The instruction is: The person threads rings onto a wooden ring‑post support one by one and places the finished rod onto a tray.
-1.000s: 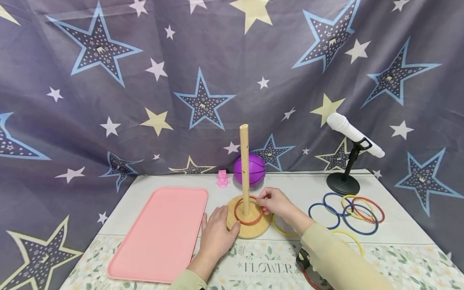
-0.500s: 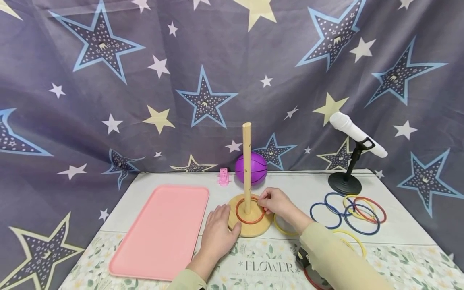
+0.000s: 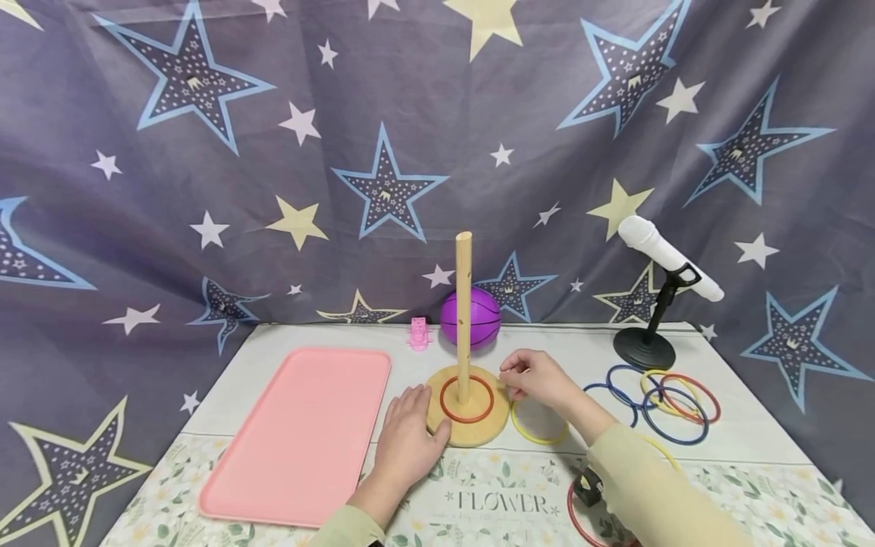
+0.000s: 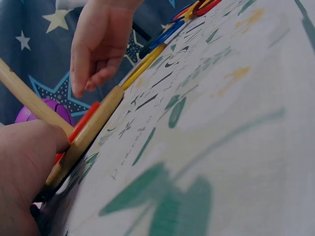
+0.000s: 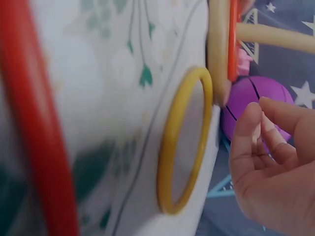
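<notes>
At the left, a pink tray (image 3: pixel 297 441) lies on the white-and-floral surface (image 3: pixel 560 346); beside it the person's left hand (image 3: pixel 408 433) rests at the edge of a round wooden base (image 3: pixel 472 435), fingers extended and gripping nothing, much as it did half a second ago; a wooden post (image 3: pixel 464 319) stands upright from that base, with a red ring (image 3: pixel 467 421) lying flat on the wood around its foot (the ring encircles the post without being centred on it); just to the right comes the change: the right hand (image 3: pixel 536 377), which was pinching the ring's right side a moment earlier, has let go and drawn slightly away, its fingers loosely bent around nothing; that suggests this ring's placing is finished, since it now lies in place unsupported; further right, a yellow ring (image 3: pixel 540 443) lies on the surface just beside the base, outside the post; beyond it, several overlapping blue, yellow and red rings (image 3: pixel 675 444) lie well apart from the post, seemingly untouched so far.
</notes>
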A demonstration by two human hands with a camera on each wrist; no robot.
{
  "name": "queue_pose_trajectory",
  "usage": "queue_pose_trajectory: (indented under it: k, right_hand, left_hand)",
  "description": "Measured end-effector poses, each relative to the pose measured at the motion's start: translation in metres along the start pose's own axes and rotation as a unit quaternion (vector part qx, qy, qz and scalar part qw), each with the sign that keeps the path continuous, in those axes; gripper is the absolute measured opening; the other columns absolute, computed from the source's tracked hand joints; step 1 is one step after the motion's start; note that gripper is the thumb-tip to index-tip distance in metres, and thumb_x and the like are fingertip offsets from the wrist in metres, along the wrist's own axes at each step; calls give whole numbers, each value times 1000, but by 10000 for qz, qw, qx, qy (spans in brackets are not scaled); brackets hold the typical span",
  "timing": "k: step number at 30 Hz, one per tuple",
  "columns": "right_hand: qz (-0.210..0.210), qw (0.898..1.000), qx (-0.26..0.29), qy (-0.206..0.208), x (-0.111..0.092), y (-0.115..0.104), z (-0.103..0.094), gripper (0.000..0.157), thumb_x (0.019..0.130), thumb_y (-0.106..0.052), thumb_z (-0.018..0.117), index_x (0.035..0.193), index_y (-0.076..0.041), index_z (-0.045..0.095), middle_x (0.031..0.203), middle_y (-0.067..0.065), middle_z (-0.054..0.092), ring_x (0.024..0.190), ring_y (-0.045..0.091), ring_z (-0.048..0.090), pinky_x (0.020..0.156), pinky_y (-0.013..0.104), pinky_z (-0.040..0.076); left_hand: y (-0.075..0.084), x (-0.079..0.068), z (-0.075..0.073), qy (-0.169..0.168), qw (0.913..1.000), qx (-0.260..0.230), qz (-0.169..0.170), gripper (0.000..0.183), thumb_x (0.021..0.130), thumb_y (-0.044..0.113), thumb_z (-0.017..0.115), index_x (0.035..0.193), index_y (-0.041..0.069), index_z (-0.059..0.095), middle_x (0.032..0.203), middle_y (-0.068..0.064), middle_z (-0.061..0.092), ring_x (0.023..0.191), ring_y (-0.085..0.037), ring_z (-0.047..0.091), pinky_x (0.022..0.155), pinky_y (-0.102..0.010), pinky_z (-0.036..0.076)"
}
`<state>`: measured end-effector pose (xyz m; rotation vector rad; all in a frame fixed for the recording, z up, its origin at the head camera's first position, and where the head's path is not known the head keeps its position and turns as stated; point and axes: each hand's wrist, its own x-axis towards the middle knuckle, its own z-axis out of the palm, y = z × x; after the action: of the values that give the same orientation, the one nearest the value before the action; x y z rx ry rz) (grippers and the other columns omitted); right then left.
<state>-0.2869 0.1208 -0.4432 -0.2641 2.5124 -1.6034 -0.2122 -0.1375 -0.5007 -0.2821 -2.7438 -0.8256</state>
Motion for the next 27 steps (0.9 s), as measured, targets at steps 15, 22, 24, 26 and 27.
queue_pose_trajectory:
  k: [15, 22, 24, 26, 27]
  right_hand:
    - [55, 9971, -113, 750, -31, 19, -43, 22, 106, -11, 72, 122, 5, 72, 100, 20, 73, 81, 28, 69, 70, 35, 62]
    - [196, 9956, -240, 886, -36, 30, -52, 29, 106, -16, 73, 127, 4, 73, 101, 18, 74, 80, 26, 69, 71, 34, 58]
    - [256, 9954, -264, 881, -37, 32, -56, 30, 107, -17, 73, 128, 5, 72, 102, 17, 74, 82, 26, 69, 72, 35, 59]
    - [374, 9952, -249, 872, -39, 35, -59, 30, 107, -17, 72, 128, 6, 72, 103, 17, 74, 83, 25, 70, 73, 35, 60]
    - [445, 9950, -222, 861, -40, 36, -60, 30, 108, -16, 72, 128, 6, 72, 103, 18, 73, 83, 24, 70, 73, 35, 60]
  left_hand:
    - [-2, 0, 0, -63, 10000, 9, -27, 71, 102, 33, 73, 154, -10, 55, 160, -31, 53, 154, -49, 44, 132, -64, 24]
    - [-4, 0, 0, -19, 10000, 51, -9, 70, 102, 32, 73, 154, -10, 55, 159, -31, 54, 153, -49, 45, 131, -64, 25]
    - [-3, 0, 0, -24, 10000, 58, -15, 70, 102, 33, 72, 155, -10, 55, 159, -30, 54, 153, -48, 45, 132, -63, 25]
    - [-3, 0, 1, -28, 10000, 59, 7, 70, 102, 32, 72, 154, -10, 55, 159, -30, 54, 153, -48, 45, 131, -63, 25]
    - [-2, 1, 2, -40, 10000, 57, 20, 70, 102, 32, 72, 154, -11, 55, 159, -30, 54, 153, -48, 45, 131, -63, 25]
